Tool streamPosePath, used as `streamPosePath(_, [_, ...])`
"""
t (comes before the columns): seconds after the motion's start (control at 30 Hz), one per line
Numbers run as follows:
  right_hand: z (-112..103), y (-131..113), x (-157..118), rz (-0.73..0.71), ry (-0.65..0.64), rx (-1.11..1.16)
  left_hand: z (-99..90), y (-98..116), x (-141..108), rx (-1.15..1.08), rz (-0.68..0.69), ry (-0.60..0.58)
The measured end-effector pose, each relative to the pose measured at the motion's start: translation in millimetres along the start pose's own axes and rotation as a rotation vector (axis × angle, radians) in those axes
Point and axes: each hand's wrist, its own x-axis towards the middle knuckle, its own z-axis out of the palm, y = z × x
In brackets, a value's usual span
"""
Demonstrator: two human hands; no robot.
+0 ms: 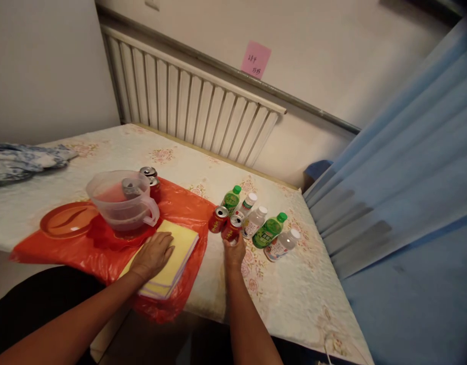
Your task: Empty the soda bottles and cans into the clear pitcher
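Observation:
My left hand (153, 253) lies flat on a stack of yellow cloths (180, 246) with purple edges, its fingers stretched out. My right hand (234, 251) is closed round the lower part of a red drink can (230, 231), which stands upright. Touching or very near it on the left is another red can (218, 219). Behind and to the right stand several bottles, among them a green bottle (270, 231) and a clear bottle (282, 245) with a white cap. A translucent plastic jug (121, 203) with a handle stands beyond my left hand.
Under the cloths and jug spreads a red plastic bag (187, 205). An orange-brown plate or lid (68, 220) lies at its left. More cans (153, 187) stand behind the jug. Patterned fabric (28, 162) lies far left. A radiator (195, 101) backs the table; a blue curtain (400, 203) hangs right.

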Motion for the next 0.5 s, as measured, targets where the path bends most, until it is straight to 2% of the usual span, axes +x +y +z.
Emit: streamPosePath(0.5, [-5.6, -2.9, -1.3, 0.046, -0.06, -0.004, -5.0, 6.4, -1.1, 0.025, -0.006, -0.02])
